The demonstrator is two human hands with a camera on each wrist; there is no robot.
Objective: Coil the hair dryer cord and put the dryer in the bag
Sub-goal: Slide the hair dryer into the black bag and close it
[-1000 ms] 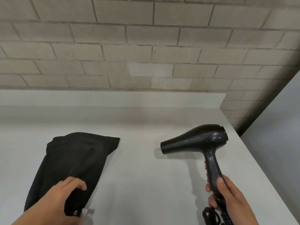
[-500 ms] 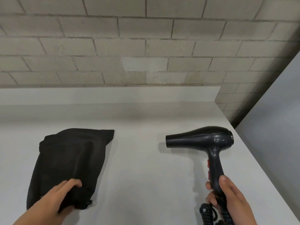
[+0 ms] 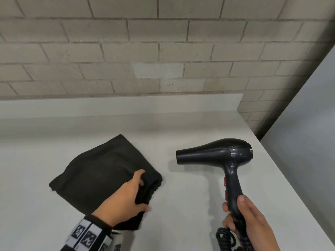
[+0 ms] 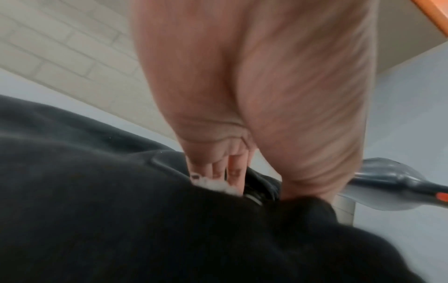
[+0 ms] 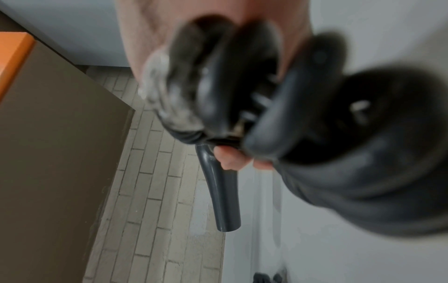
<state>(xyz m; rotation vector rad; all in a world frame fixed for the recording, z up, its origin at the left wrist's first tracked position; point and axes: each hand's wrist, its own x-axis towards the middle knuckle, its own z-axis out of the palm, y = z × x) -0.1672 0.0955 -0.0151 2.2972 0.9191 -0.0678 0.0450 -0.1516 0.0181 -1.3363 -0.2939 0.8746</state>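
A black hair dryer stands above the white counter at the right, nozzle pointing left. My right hand grips its handle near the bottom, together with the coiled black cord bunched below. In the right wrist view the cord coil fills the picture, blurred, and the dryer sticks out beyond it. A black cloth bag lies on the counter at the left. My left hand grips its gathered mouth end, fingers curled into the fabric.
A grey brick wall rises behind a low white backsplash. The counter's right edge runs diagonally, with a drop and a pale wall panel beyond it. A patterned wristband sits on my left wrist.
My left hand has swung the bag's mouth end to the right, toward the dryer, and the bag has turned on the counter. The dryer has stayed held in about the same place.
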